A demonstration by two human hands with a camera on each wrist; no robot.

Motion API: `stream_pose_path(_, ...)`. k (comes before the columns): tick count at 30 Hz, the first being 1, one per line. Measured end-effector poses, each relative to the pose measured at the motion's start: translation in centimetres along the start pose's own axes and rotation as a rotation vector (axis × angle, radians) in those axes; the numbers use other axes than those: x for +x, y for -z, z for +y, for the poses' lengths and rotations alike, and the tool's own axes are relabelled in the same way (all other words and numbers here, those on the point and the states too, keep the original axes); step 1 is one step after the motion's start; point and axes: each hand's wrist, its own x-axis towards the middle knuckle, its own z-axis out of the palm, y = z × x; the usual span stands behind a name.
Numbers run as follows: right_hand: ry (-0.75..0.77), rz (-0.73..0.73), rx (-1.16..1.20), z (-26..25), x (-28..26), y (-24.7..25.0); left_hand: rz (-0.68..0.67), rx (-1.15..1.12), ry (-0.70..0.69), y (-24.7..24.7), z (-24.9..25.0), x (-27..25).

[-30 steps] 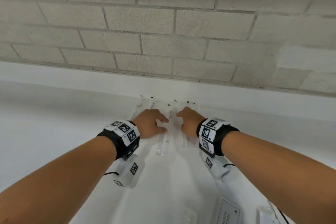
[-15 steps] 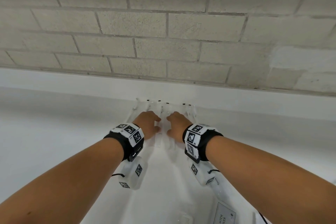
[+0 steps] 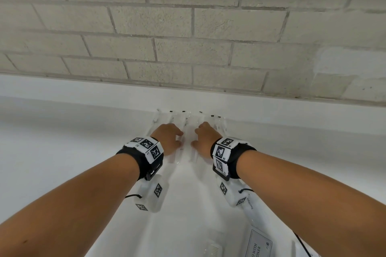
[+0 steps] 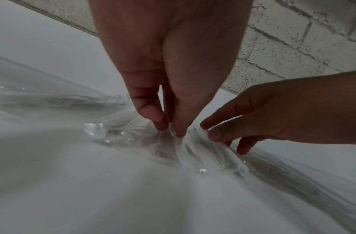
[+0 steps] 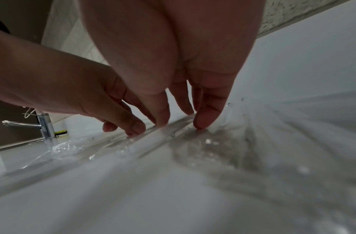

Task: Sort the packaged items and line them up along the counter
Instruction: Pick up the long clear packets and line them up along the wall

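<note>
Both hands work at the far edge of the white tabletop (image 3: 62,142), where it meets the low white ledge under the grey block wall (image 3: 188,27). A row of clear plastic packets (image 3: 189,120) lies there side by side, their far ends against the ledge and small dark marks showing along those ends; what is inside them cannot be made out.

The left hand (image 3: 168,139) is set on the left part of the row. In the left wrist view its fingers (image 4: 157,117) point down, and thumb and forefinger close narrowly together on a crinkled fold of the clear wrapping, pinching it against the tabletop. The right hand (image 3: 205,139) sits just beside it on the right part of the row, the two hands near but apart. In the right wrist view its fingers (image 5: 205,117) are nearly straight and slightly spread, tips pressing down on the packets, gripping nothing.

Nearer the front edge, under the right forearm, lies a white tube printed with "tooth" lettering (image 3: 253,209), and beside it a flat white labelled sachet (image 3: 259,245). A small white comb-like item in wrapping (image 3: 214,248) lies at the front edge between the arms. Each wrist wears a black band with black-and-white markers. A chrome tap (image 5: 43,125) shows far to the left in the right wrist view.
</note>
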Motion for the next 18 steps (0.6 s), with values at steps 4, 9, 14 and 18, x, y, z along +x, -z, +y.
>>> stream_pose_path(4,0.023,-0.021,0.021,0.35,-0.27,0.23,-0.005,0.008,0.001,0.1,0.01,0.04)
stream_pose_path(9,0.028,-0.064,-0.015,0.47,-0.54,0.25,-0.007,0.017,0.009,0.16,0.46,0.03)
stream_pose_path(14,0.03,-0.08,-0.027,0.26,-0.67,0.46,-0.023,0.034,0.007,0.34,0.71,0.17)
stream_pose_path(18,0.029,-0.086,-0.018,0.23,-0.88,0.71,-0.04,0.034,0.001,0.5,0.73,0.22)
